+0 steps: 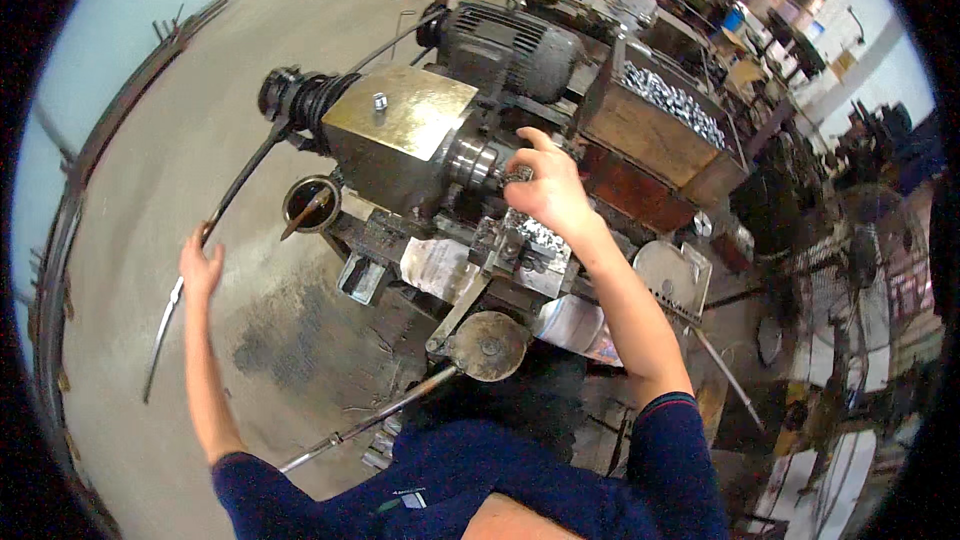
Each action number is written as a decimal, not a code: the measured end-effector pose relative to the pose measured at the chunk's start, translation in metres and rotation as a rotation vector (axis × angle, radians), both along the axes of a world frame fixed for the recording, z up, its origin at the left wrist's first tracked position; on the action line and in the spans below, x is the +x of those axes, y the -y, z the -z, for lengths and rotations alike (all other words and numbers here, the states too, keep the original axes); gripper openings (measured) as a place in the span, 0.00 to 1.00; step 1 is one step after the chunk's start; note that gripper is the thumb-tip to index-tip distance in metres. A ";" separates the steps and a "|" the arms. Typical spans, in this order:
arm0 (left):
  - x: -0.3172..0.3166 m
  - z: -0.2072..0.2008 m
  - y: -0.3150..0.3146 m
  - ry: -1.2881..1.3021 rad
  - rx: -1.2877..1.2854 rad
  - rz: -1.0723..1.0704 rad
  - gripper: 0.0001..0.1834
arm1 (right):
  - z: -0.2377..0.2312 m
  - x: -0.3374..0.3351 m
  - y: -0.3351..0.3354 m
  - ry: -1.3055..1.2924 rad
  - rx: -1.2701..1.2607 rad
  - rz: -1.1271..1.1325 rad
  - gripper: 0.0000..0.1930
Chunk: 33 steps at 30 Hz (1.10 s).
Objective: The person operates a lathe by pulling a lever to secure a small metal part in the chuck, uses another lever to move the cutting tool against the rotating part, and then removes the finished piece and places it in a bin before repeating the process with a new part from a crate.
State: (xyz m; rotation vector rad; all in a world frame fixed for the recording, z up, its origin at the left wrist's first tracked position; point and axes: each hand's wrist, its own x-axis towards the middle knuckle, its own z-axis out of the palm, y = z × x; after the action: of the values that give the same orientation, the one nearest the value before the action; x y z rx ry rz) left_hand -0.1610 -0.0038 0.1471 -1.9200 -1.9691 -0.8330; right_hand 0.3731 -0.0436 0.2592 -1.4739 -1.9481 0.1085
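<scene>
My left hand [200, 265] is closed round a long dark lever [240, 183], which runs up to the black ringed end [318, 105] of a lathe's headstock [385, 160]. My right hand [550, 190] is at the shiny round chuck [471, 162], its thumb and fingers bent together in front of the chuck's face. Whatever is between those fingertips is mostly hidden; a bit of speckled metal shows there. Below this hand lies a tool slide [538, 255] strewn with metal chips. One small shiny metal part [380, 101] stands on the brassy headstock cover [405, 115].
An electric motor [510, 48] sits behind the headstock. To its right is a metal bin [650, 130] full of small shiny parts. A pot with a brush [312, 204] stands left of the lathe. A round-ended handle [490, 346] juts toward me. A fan [870, 230] is at right.
</scene>
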 end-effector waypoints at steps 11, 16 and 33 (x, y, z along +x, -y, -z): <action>0.160 0.174 -0.003 -0.322 -0.825 0.393 0.22 | 0.031 0.162 0.197 0.037 -0.128 0.404 0.14; 0.155 0.172 -0.036 -0.676 -0.751 0.444 0.12 | 0.072 0.248 0.284 -0.072 -0.372 0.784 0.17; 0.066 0.159 0.063 0.071 -1.114 0.098 0.18 | 0.166 0.211 0.475 0.318 -0.701 1.330 0.18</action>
State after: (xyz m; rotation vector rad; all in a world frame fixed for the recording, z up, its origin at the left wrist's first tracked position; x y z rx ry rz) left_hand -0.0946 -0.0672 -0.0122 -2.5092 -2.6904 0.3340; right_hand 0.5842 -0.5183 0.0929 -3.0872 -0.7420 -0.0615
